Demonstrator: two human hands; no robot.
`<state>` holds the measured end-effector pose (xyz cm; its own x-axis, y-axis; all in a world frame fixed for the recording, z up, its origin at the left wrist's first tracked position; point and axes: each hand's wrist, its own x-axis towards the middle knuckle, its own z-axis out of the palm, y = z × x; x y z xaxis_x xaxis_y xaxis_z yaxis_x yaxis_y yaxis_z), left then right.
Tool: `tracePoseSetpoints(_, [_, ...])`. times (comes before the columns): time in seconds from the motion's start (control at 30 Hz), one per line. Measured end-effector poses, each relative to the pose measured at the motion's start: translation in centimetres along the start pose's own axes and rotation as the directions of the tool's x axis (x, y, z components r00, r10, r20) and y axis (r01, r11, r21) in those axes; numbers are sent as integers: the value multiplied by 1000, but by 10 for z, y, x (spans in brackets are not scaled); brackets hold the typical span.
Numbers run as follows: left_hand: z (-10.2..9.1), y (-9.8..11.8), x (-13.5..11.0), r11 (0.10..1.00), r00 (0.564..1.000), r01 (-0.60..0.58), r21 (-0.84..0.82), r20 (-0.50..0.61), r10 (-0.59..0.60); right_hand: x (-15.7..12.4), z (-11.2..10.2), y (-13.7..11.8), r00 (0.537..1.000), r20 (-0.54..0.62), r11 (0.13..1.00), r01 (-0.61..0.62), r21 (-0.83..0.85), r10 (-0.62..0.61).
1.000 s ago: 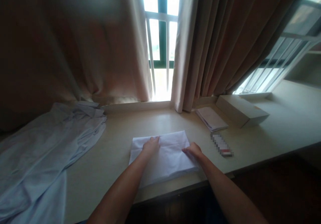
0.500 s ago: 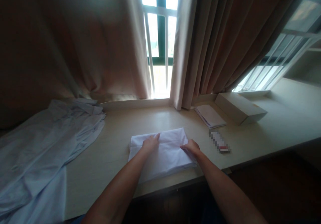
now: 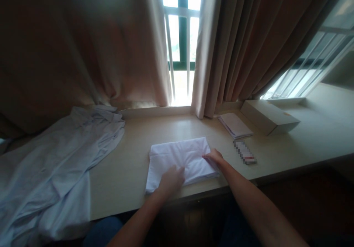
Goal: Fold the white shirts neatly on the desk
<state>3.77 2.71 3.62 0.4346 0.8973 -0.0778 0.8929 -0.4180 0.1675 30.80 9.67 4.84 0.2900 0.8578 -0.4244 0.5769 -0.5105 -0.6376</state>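
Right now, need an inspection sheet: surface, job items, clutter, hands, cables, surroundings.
Surface: pale desk, dark front edge.
Job items: folded white cloth, lying flat, some creases.
Clutter: rumpled white fabric at left; folded bundle, box and pixelated item at right.
Hands: left hand over the cloth's front part, blurred; right hand at its right edge; grip unclear.
Cables: nothing seen.
Surroundings: curtains, barred windows.

Brownish curtains [image 3: 124, 55] flank bright window [image 3: 182, 37]; pale desk [image 3: 118, 180].

White cloth [image 3: 177, 154] folded into a creased rectangle, flat on the desk [image 3: 118, 180] near its front edge
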Motion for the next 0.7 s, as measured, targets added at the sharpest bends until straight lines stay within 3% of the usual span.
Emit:
tracePoseSetpoints(0.17, [-1, -3, -2, 999, 1000, 11, -32, 19, -10, -4, -6, 1, 993, 117, 998, 14, 61, -21])
tracePoseSetpoints(0.37, [-1, -2, -13, 999, 999, -21, -41, -41, 19, -3, -12, 7, 978, 208, 997, -2, 77, -14])
tracePoseSetpoints(0.53, [13, -3, -27, 988, 979, -142, -56, -154, 132, -2, -11, 10, 970, 242, 995, -30, 92, 7])
tracePoseSetpoints(0.7, [22, -6, -33, 982, 960, -166, -84, -240, 142, -5, -6, 10, 974, 226, 997, -29, 78, 11])
